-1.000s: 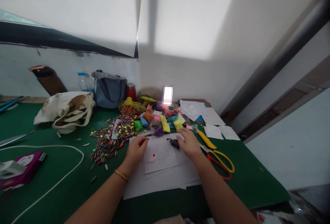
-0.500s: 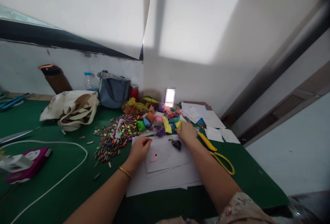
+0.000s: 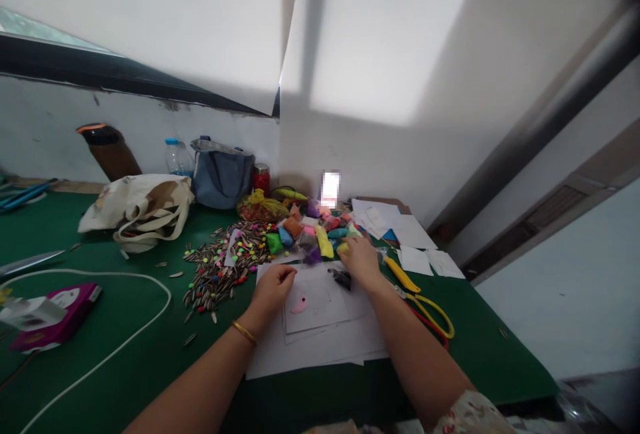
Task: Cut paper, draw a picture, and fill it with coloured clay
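My left hand [image 3: 274, 292], with a gold bangle at the wrist, rests at the left edge of the white paper [image 3: 320, 337]. Its thumb and fingers are pinched together; what they hold, if anything, is too small to make out. On the top sheet lies a flat pink clay piece [image 3: 300, 305] with a dark dot beside it. My right hand [image 3: 361, 262] is curled over a small yellow clay packet [image 3: 343, 248] at the right end of a pile of coloured clay packets [image 3: 325, 241]. Just left of that hand, a black packet [image 3: 340, 278] lies on the paper.
Sunflower seeds mixed with coloured beads [image 3: 225, 267] spread left of the paper. Right of my arm lie a yellow cutter [image 3: 403, 275] and pliers with yellow and red handles [image 3: 433, 307]. Bags [image 3: 223, 174] and bottles stand along the wall. A white cable [image 3: 125, 339] curves across the left.
My right hand has shifted slightly left and down, with the yellow packet now lower under its fingers. The pliers' red handle has come into sight. My left hand keeps its pinch.
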`<state>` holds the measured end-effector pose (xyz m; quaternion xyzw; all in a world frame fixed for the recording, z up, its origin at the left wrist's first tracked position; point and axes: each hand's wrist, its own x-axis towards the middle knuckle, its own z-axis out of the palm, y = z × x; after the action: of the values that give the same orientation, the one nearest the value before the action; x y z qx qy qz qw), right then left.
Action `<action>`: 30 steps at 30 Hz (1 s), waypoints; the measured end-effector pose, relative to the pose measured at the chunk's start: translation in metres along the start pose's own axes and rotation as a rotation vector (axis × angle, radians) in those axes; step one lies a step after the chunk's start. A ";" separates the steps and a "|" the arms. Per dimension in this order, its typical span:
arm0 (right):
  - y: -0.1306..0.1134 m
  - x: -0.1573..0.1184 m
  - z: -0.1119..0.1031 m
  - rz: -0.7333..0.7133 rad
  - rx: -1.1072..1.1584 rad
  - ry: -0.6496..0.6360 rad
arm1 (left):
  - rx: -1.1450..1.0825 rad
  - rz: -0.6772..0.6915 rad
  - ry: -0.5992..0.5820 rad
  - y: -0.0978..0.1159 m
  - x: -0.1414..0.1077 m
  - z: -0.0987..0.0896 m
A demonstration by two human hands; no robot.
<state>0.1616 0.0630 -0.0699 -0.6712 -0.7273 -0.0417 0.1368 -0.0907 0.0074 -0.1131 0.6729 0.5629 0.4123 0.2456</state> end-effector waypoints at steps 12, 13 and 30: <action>-0.059 0.001 0.004 -0.320 0.037 -0.091 | 0.007 0.034 0.006 0.001 -0.001 -0.001; -0.060 0.000 0.004 -0.317 0.031 -0.082 | 0.007 0.036 0.007 0.001 -0.001 -0.001; -0.056 -0.011 0.001 -0.398 0.210 -0.051 | -0.007 0.035 0.052 -0.002 0.000 0.002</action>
<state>0.1068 0.0469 -0.0673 -0.4975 -0.8489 0.0253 0.1764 -0.0907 0.0079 -0.1161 0.6708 0.5560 0.4357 0.2260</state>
